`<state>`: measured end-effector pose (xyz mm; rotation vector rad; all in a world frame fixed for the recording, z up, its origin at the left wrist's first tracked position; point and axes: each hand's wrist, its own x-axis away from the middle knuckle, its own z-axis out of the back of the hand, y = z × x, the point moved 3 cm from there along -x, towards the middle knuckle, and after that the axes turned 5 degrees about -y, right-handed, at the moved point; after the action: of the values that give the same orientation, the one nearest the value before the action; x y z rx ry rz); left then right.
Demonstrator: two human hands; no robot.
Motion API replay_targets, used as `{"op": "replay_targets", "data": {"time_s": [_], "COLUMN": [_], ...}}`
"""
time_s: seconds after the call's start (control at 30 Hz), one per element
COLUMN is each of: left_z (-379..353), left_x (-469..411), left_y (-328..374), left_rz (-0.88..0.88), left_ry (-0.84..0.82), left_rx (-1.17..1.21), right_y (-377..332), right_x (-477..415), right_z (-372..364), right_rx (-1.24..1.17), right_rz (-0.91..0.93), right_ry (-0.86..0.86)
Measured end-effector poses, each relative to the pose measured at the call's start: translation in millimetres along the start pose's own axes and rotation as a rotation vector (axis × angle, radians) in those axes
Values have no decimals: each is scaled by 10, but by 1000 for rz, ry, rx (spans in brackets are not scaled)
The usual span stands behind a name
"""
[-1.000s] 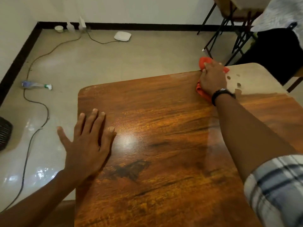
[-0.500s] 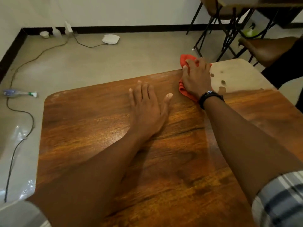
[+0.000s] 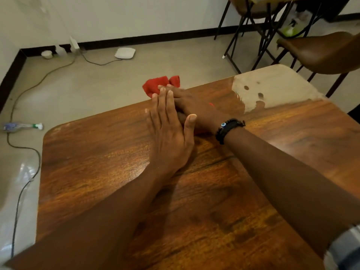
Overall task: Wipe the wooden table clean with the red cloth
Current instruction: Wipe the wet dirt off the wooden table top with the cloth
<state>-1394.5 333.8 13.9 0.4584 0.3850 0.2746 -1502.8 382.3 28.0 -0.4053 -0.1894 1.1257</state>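
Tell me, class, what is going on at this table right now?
A person is wiping a wooden table with a red cloth. The right hand presses the cloth flat at the table's far edge, where part of it bunches out past the edge. The left hand lies open, fingers stretched, partly over the right hand. A pale, worn patch at the far right corner lies beside the cloth. Most of the top looks glossy.

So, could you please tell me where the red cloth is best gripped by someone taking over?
Probably the bunched end of the red cloth that overhangs the table's far edge, approached from the far side. The rest lies under the right hand, itself partly covered by the left hand.
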Motion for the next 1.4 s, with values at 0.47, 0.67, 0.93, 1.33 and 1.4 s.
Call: {"op": "replay_targets", "data": {"time_s": [0.47,0.67,0.93,1.33,1.4], "left_z": [-151,-167,-117,-133,-160], "left_x": [-9,-17,-13,-28,-39], "left_y": [-34,-46,-103,-54,-34], "left_rz": [-136,-145,-141,-133,-131], "left_ry": [-251,-237,-288,-294,-294], "left_rx": [-125,-137,-170,-219,-220], "right_y": [1477,635,1792,1730,1682], "right_x": [863,882,712,2023,2149], "right_z": [750,286,880,789,781], "right_rx": [109,45,35,116,154], "right_rz": [-774,-307,-772,-1010,-1027], "right_ry": [283,157,316,558,557]}}
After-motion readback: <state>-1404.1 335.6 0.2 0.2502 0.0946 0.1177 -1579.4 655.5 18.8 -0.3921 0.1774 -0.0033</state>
